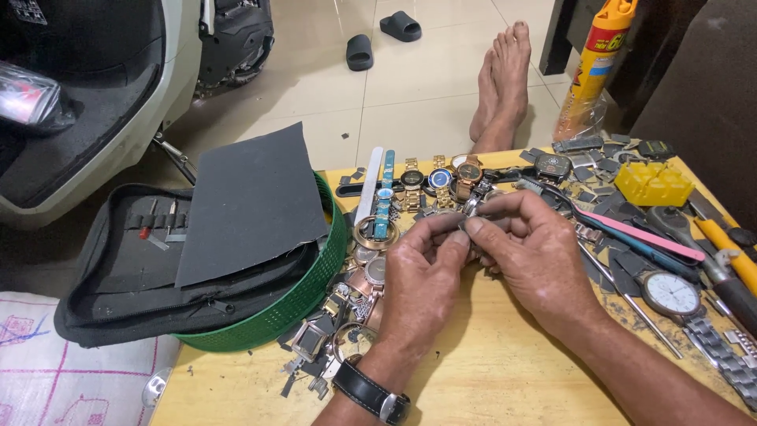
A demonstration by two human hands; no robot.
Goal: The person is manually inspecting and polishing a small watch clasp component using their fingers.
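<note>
My left hand and my right hand meet over the middle of a wooden table. Together their fingertips pinch a small silver metal watch part, mostly hidden by the fingers. A black-strapped watch sits on my left wrist. Just beyond the hands lies a row of wristwatches, gold, blue and silver. Loose watch cases and strap pieces lie left of my left hand.
A green basket holds a black zip tool case and a dark abrasive sheet. At the right lie a white-dial watch, pink tweezers, a yellow block, screwdrivers and a spray can. My bare feet, two sandals and a scooter are on the tile floor.
</note>
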